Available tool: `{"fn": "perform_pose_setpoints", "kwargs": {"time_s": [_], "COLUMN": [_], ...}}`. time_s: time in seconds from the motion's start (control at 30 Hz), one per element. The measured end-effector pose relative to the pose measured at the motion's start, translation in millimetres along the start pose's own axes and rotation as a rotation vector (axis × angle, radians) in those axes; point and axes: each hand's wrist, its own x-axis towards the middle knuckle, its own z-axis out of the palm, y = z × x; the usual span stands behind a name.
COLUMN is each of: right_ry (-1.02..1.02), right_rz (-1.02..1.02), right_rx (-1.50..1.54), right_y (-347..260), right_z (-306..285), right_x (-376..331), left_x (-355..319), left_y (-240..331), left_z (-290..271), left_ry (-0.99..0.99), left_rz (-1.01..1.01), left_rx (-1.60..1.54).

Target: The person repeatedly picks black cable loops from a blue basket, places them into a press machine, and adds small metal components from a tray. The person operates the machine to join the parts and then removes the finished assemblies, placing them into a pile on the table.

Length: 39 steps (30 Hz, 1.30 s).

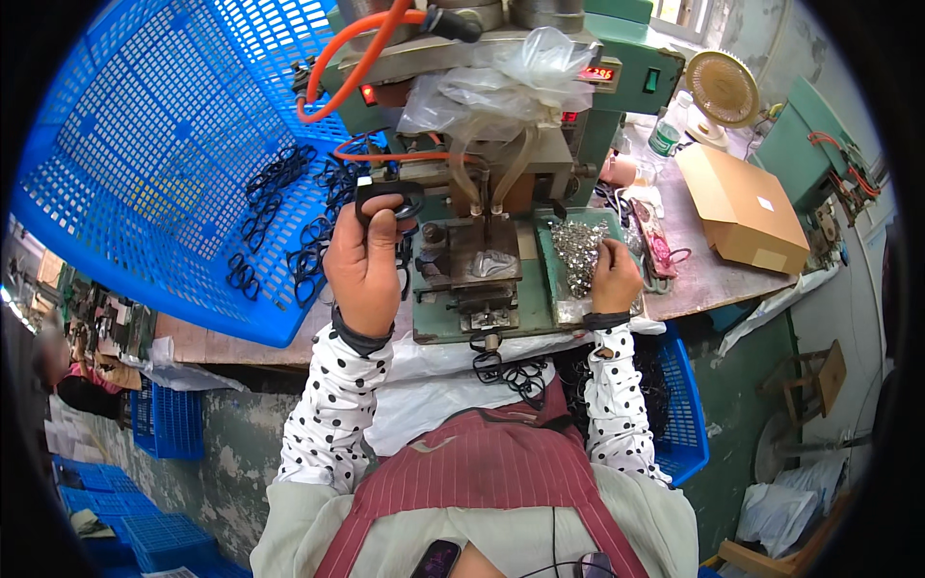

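My left hand (364, 265), raised left of the machine's work block, pinches a black looped piece (409, 204) between thumb and fingers. At the right, my right hand (615, 277) has its fingers closed over the edge of a heap of small shiny metal parts (575, 252). Whatever those fingertips hold is too small to make out. The metal parts lie in a shallow green tray (561, 294). Between my hands is a green bench press (487, 275) with a metal work block under two clear tubes. A clear plastic scrap (493, 263) lies on the block.
A large blue basket (164, 279) with black looped pieces (279, 173) tilts at the left. Orange hoses (328, 72) and a plastic bag (520, 82) hang above. On the right stand a cardboard box (742, 207) and a bottle (669, 125). More black loops (511, 374) lie below the press.
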Motion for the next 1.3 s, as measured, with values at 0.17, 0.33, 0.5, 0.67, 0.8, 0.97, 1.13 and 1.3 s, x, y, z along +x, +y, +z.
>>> {"fn": "perform_pose_setpoints", "kwargs": {"time_s": [0.17, 0.33, 0.5, 0.67, 0.8, 0.97, 1.13, 1.3], "right_ry": [0.058, -0.036, -0.091, -0.104, -0.132, -0.139, -0.172, -0.165], "right_rz": [-0.033, -0.004, -0.039, -0.023, 0.002, 0.162, 0.302, 0.316], "right_rx": [0.184, 0.553, 0.663, 0.674, 0.72, 0.748, 0.974, 1.011], "right_y": [-26.8, -90.7, -140.4, -144.4, -143.4, -146.2, -155.6, -159.6], "right_z": [-8.1, -23.4, -21.9, -17.6, -18.3, -11.4, -1.9, 2.6], "right_x": [10.3, 6.4, -13.7, -17.3, -16.0, -20.0, -23.9, -20.9], "left_x": [-1.6, -16.8, -4.7, -2.3, -2.4, -12.0, -2.4, -0.6], "left_y": [-2.5, -1.9, -5.8, -5.0, -4.2, -2.6, -1.9, -4.1], "left_z": [3.6, 3.6, 1.2, -1.4, -0.1, -0.8, -2.5, -3.9], "left_ry": [0.02, 0.042, 0.058, 0.02, 0.04, 0.049, 0.002, 0.013], "left_rz": [0.023, 0.026, -0.048, -0.027, -0.028, 0.007, -0.04, -0.035], "left_rx": [-0.025, -0.043, -0.051, -0.077, -0.084, -0.014, -0.036, -0.027]}}
